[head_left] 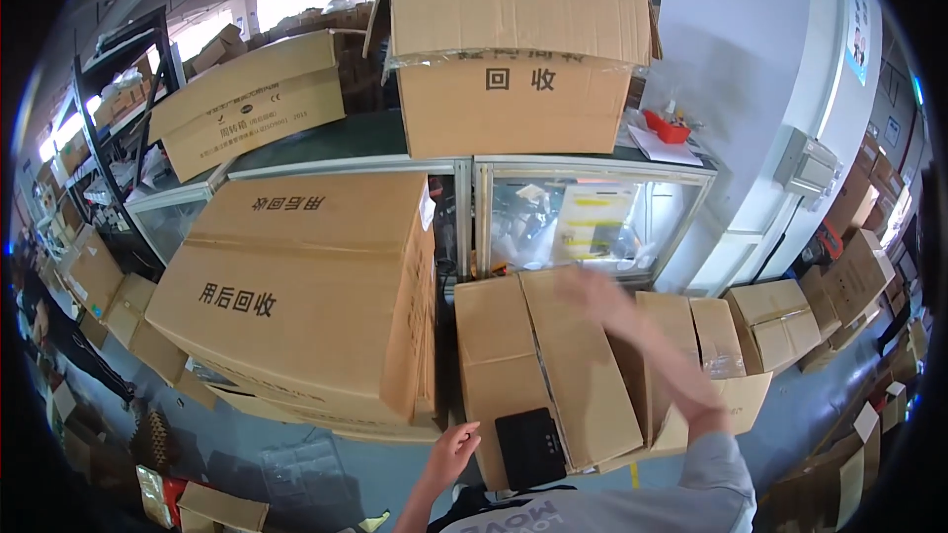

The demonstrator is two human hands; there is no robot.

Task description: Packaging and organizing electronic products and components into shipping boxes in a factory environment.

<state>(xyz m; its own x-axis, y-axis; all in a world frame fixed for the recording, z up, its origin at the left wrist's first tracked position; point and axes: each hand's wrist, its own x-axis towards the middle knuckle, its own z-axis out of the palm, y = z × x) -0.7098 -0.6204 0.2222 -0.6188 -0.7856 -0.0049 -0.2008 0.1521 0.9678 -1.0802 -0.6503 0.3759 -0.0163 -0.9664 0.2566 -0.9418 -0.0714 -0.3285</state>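
Observation:
In front of me stands a cardboard box (583, 365) with its two long top flaps folded inward and a narrow gap between them. A flat black case (531, 446), with small light marks along one edge, lies on its near left part. My left hand (458, 442) is beside the box's near left edge, next to the black case. Its fingers are curled in, and nothing shows in them. My right arm reaches over the box's right side. Smeared by motion, my right hand (592, 293) is over the far end of the right flap, and its fingers cannot be made out.
A large cardboard box (306, 286) stands close on the left. More boxes (691, 336) adjoin on the right. Beyond is a bench with glass-fronted cabinets (583, 222), bearing a tall carton (518, 59), a long carton (252, 104) and a red tray (669, 125). A white pillar (741, 69) rises at right.

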